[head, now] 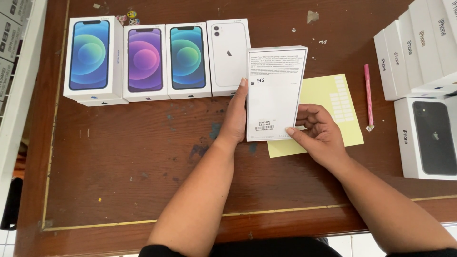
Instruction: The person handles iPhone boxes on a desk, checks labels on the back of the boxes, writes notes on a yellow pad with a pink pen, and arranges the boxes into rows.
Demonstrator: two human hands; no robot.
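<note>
A white phone box (pixel 275 90) lies back side up in the middle of the brown wooden table (pixel 124 162), over a yellow label sheet (pixel 328 102). My left hand (pixel 235 116) grips its left edge, thumb pointing up along the side. My right hand (pixel 316 131) holds its lower right corner, index finger pressed on the bottom edge. Both hands hold the same box.
A row of several phone boxes lies at the back left: blue (pixel 93 57), purple (pixel 145 62), teal (pixel 188 59) and white (pixel 227 54). A pink pen (pixel 368 97) lies right of the sheet. More white boxes (pixel 419 47) and one with a black phone (pixel 428 138) fill the right edge.
</note>
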